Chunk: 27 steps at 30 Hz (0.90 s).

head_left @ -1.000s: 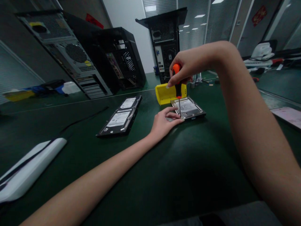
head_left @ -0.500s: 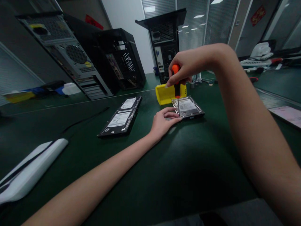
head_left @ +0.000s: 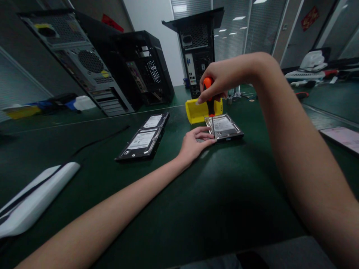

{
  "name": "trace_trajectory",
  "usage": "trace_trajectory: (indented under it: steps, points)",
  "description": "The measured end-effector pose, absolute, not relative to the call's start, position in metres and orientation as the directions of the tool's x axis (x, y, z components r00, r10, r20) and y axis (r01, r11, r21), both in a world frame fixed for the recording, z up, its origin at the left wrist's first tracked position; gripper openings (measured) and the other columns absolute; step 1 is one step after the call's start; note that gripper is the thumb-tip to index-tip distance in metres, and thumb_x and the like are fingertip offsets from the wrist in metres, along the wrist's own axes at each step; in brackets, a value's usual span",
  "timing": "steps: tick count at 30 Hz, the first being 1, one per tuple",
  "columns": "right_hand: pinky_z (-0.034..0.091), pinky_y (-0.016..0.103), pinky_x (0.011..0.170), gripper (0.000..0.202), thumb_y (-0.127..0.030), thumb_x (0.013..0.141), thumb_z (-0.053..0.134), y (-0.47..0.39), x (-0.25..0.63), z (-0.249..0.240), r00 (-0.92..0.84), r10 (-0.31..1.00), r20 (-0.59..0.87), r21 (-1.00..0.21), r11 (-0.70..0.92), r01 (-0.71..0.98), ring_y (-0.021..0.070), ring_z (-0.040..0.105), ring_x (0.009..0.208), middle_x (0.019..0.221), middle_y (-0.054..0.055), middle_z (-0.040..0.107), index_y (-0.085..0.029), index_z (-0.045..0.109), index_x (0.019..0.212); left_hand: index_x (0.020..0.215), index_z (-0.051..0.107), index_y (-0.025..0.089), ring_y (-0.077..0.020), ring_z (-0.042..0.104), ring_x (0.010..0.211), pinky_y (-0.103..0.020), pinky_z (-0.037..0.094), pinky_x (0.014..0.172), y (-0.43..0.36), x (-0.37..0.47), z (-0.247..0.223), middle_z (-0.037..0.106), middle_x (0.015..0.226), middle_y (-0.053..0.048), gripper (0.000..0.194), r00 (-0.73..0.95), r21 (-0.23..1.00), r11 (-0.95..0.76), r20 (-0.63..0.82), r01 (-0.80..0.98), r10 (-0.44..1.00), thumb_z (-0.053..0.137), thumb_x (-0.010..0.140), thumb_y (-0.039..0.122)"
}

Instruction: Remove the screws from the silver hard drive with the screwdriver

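Upright over a hard drive, an orange and black screwdriver is gripped from above by my right hand. Its shaft reaches down to the drive's near left corner. My left hand lies on the table and holds that same corner, thumb at the near edge and fingers along the left side. A yellow open bin stands right behind the drive. Further left, two more hard drives, a far one and a near one, lie end to end, label side up.
Computer cases, one silver-backed, one open black and one with a raised panel, stand at the back. A white object with a black cord lies at left. A pink-topped flat item is at right.
The view has shifted very slightly. Both hands, the screwdriver and the hard drive keep nearly the same positions.
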State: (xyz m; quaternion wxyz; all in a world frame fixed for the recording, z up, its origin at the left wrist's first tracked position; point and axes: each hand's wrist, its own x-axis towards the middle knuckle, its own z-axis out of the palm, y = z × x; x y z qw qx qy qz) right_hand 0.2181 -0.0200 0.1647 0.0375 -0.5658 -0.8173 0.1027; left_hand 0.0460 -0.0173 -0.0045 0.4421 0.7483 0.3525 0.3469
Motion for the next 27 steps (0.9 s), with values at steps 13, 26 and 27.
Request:
trace_trajectory:
  steps: [13, 26, 27]
  points:
    - [0.051, 0.030, 0.063, 0.054, -0.061, 0.070, 0.063, -0.0244, 0.2190, 0.1659, -0.377, 0.926, -0.005, -0.245, 0.365, 0.898, 0.0214, 0.064, 0.080, 0.091, 0.009, 0.066, -0.015, 0.062, 0.099, 0.119, 0.055, 0.009, -0.0174, 0.066, 0.091, -0.033, 0.050, 0.084, -0.0167, 0.0465, -0.0049, 0.070, 0.099, -0.011, 0.051, 0.510, 0.912, -0.343, 0.190, 0.224, 0.839, 0.071, 0.073, 0.024]
    - [0.051, 0.028, 0.063, 0.059, -0.064, 0.068, 0.063, -0.0192, 0.2202, 0.1658, -0.380, 0.924, -0.030, -0.247, 0.362, 0.899, 0.0210, 0.063, 0.083, 0.096, 0.009, 0.066, -0.017, 0.061, 0.102, 0.121, 0.054, 0.011, -0.0155, 0.066, 0.087, -0.032, 0.052, 0.084, -0.0171, 0.0468, -0.0053, 0.070, 0.099, -0.011, 0.053, 0.488, 0.947, -0.276, 0.167, 0.161, 0.857, 0.072, 0.072, 0.022]
    - [0.051, 0.028, 0.063, 0.059, -0.065, 0.068, 0.062, -0.0190, 0.2198, 0.1658, -0.383, 0.923, -0.026, -0.240, 0.366, 0.899, 0.0208, 0.064, 0.083, 0.096, 0.009, 0.066, -0.017, 0.061, 0.102, 0.121, 0.054, 0.011, -0.0156, 0.066, 0.087, -0.032, 0.052, 0.084, -0.0173, 0.0469, -0.0049, 0.070, 0.099, -0.011, 0.053, 0.486, 0.949, -0.271, 0.163, 0.160, 0.858, 0.072, 0.072, 0.022]
